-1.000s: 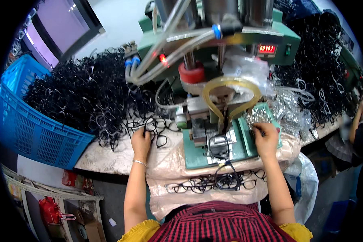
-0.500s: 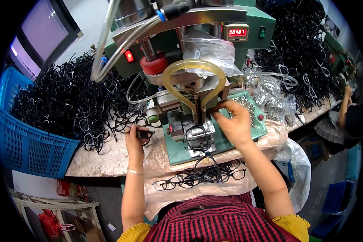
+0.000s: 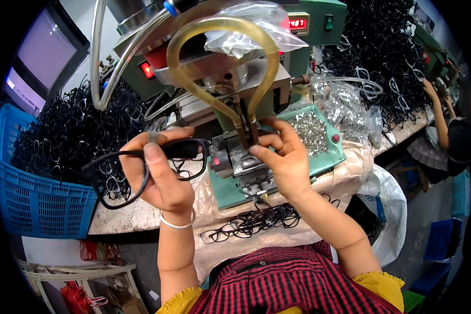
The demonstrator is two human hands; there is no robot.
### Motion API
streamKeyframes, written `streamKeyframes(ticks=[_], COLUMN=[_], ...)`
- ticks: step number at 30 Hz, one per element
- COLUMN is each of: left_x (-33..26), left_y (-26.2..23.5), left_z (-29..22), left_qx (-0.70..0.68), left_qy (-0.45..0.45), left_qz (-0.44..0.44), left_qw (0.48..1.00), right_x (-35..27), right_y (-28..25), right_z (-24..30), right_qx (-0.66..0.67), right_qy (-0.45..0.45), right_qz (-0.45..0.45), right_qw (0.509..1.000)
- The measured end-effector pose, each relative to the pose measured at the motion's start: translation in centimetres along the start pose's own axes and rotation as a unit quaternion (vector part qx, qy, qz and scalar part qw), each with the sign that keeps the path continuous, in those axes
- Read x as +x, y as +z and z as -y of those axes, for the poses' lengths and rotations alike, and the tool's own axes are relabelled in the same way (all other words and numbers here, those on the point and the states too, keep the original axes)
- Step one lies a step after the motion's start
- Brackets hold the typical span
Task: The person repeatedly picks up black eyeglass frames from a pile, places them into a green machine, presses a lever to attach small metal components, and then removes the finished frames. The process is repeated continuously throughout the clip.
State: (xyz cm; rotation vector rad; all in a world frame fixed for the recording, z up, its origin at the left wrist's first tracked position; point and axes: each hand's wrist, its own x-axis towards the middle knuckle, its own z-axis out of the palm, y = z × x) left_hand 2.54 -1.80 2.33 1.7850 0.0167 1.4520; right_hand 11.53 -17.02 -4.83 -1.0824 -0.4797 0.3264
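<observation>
My left hand (image 3: 162, 180) is raised to the left of a green bench press (image 3: 226, 192), its fingers closed on a black eyeglass frame (image 3: 136, 153) without lenses fitted that I can see. My right hand (image 3: 288, 165) is at the press, thumb and fingers pinched beside the dark upright jaws (image 3: 250, 135), just above the metal fixture (image 3: 251, 172). What sits between those fingertips, if anything, is too small to tell. A yellowish hose loop (image 3: 269, 57) arches over the jaws. Several black frames (image 3: 261, 222) lie on the wrapped ledge below the press.
A green tray (image 3: 329, 157) of small metal parts adjoins the press. Heaps of black frames (image 3: 63, 136) fill the left, beside a blue basket (image 3: 47, 204), and the far right. Clear bags (image 3: 335, 104) lie behind the tray. Another person's arm (image 3: 438, 112) shows at right.
The frame that hung from the fixture is gone from it. My left hand has risen from the left heap with a frame. My right hand has moved in to the jaws. The view has shifted.
</observation>
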Motion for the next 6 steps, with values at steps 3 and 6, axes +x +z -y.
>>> streamKeyframes(ticks=[3, 6], left_x=[-0.3, -1.9], left_y=[0.0, -2.8], left_z=[-0.7, -1.5], left_qx=[-0.059, -0.200], left_qy=[-0.046, -0.102], left_qz=[0.001, 0.160], left_qw=[0.997, 0.961], right_x=[-1.6, -1.6], right_y=[0.7, -2.2], right_z=[1.8, 2.0], right_qx=[-0.019, -0.257], right_qy=[0.030, -0.108], right_qz=[-0.016, 0.101], right_qw=[0.999, 0.955])
